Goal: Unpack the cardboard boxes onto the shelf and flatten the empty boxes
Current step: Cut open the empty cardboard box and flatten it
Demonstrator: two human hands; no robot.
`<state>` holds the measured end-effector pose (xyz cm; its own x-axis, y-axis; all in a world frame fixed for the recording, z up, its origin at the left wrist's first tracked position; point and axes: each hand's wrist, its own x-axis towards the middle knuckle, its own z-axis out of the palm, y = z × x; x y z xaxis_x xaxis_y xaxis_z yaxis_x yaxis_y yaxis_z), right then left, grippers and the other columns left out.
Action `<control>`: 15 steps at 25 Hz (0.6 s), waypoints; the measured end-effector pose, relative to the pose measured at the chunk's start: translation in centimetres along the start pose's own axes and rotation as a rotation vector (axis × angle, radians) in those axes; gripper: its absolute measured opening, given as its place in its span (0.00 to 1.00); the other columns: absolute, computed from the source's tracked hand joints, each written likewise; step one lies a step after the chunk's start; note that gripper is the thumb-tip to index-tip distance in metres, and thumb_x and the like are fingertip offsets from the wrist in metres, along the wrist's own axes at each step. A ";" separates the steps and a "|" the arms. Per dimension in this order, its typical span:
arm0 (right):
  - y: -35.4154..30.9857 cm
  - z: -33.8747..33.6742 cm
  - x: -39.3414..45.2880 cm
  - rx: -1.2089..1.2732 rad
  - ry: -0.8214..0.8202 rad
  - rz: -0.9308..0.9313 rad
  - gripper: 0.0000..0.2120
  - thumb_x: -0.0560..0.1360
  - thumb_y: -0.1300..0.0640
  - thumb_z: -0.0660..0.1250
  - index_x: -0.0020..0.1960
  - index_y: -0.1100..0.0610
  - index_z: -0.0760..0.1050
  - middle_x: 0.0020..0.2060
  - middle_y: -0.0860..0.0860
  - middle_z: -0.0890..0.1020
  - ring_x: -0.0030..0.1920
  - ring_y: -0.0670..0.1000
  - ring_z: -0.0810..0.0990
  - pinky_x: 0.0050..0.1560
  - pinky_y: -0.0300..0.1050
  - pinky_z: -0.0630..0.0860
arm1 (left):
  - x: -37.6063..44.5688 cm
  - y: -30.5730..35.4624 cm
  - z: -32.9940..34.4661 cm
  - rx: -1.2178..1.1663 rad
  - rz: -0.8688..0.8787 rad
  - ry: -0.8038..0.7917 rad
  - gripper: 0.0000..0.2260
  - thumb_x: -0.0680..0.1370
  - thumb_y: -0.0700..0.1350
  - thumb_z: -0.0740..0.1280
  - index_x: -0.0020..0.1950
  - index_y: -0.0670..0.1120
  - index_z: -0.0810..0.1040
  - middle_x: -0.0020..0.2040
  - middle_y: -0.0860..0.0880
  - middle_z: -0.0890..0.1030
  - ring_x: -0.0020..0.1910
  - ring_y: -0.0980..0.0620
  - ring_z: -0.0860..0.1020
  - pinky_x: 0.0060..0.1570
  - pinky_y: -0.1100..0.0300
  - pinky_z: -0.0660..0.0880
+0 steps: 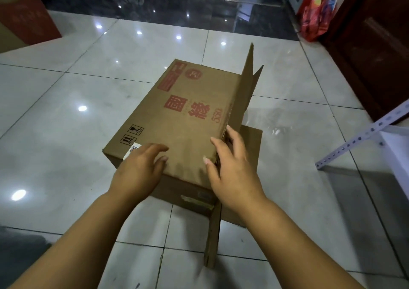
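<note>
Glossy pale tiles run under us to a dark strip of floor. On them lies our cardboard box, printed in red, on its side with its flaps open to the right. Our left hand rests on its near edge, fingers loosely spread, gripping nothing. Our right hand curls its fingers round the box's near right corner. At the right edge stands a white shelf; a red bag sits far off.
</note>
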<state>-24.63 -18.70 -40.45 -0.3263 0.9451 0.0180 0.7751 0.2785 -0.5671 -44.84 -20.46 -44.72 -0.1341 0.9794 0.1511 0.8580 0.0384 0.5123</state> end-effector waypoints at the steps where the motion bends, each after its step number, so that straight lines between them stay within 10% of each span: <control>1: -0.2 -0.3 -0.1 -0.048 0.017 0.007 0.25 0.81 0.48 0.57 0.76 0.52 0.60 0.77 0.48 0.47 0.77 0.50 0.49 0.74 0.46 0.56 | 0.7 -0.4 0.2 0.018 -0.014 -0.001 0.12 0.78 0.44 0.66 0.60 0.45 0.79 0.58 0.46 0.78 0.56 0.42 0.76 0.49 0.55 0.70; 9: -2.5 -0.8 0.5 -0.666 -0.138 0.015 0.16 0.79 0.57 0.61 0.65 0.59 0.73 0.68 0.57 0.71 0.75 0.59 0.57 0.74 0.60 0.35 | 2.8 -1.3 5.1 0.048 0.068 -0.184 0.16 0.78 0.48 0.66 0.65 0.47 0.76 0.66 0.45 0.74 0.62 0.42 0.72 0.63 0.49 0.68; 15: -3.4 2.6 1.8 -0.561 -0.263 0.199 0.18 0.80 0.48 0.59 0.67 0.54 0.69 0.63 0.54 0.73 0.66 0.56 0.69 0.75 0.57 0.49 | 4.1 -4.0 4.6 0.112 0.070 -0.074 0.16 0.77 0.50 0.66 0.63 0.46 0.77 0.66 0.44 0.73 0.64 0.40 0.69 0.64 0.45 0.64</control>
<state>-29.28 -18.35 -40.61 -0.2142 0.9342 -0.2854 0.9759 0.2171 -0.0217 -46.52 -15.69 -50.01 -0.0384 0.9922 0.1183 0.9145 -0.0128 0.4044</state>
